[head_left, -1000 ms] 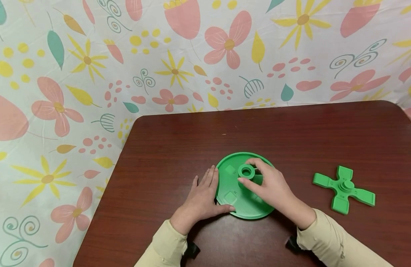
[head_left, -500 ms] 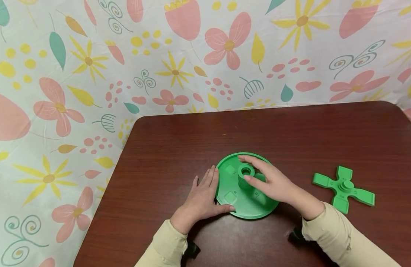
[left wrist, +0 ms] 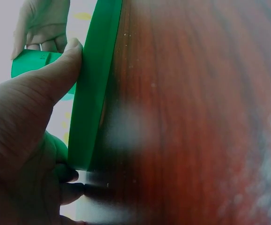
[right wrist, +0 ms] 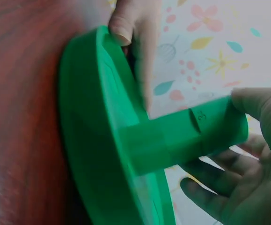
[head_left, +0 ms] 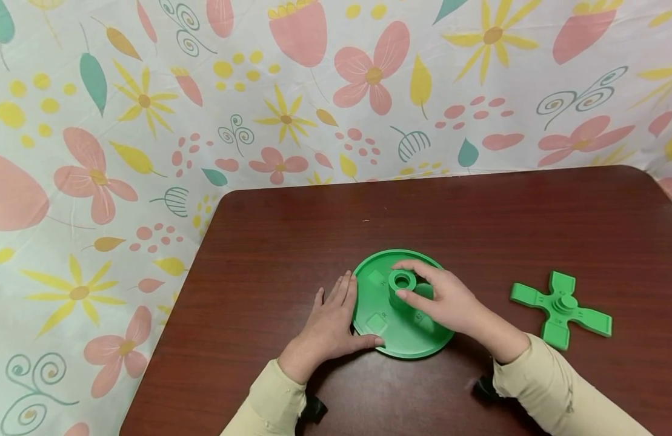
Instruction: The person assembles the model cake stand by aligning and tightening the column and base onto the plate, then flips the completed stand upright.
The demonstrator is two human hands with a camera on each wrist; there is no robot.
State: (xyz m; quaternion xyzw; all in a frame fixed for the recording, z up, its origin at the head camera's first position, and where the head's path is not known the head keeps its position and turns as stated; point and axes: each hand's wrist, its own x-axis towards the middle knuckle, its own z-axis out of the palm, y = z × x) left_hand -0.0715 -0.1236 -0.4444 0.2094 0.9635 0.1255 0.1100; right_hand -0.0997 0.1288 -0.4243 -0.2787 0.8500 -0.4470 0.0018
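Observation:
A round green dish (head_left: 397, 340) with a raised rim lies on the table. From its middle rises a hollow green tube (right wrist: 182, 131), upright, with a small dark mark on its side. My right hand (head_left: 451, 298) pinches the tube near its top between thumb and fingers; the other fingers curve behind it in the right wrist view. My left hand (head_left: 329, 330) rests against the dish's left side, fingers extended along the rim and thumb (left wrist: 62, 68) pressed to the near edge. Square recesses with small markings show on the dish floor.
A flat green cross-shaped piece (head_left: 565, 307) with a round centre peg lies on the table to the right of the dish. The dark red-brown wooden table (head_left: 292, 236) ends at the back against a flower-printed cloth (head_left: 314, 91).
My right hand loosened its fingers around the tube's top and shifted slightly right, then closed its fingertips in again on the tube. My left hand has stayed at the dish's rim.

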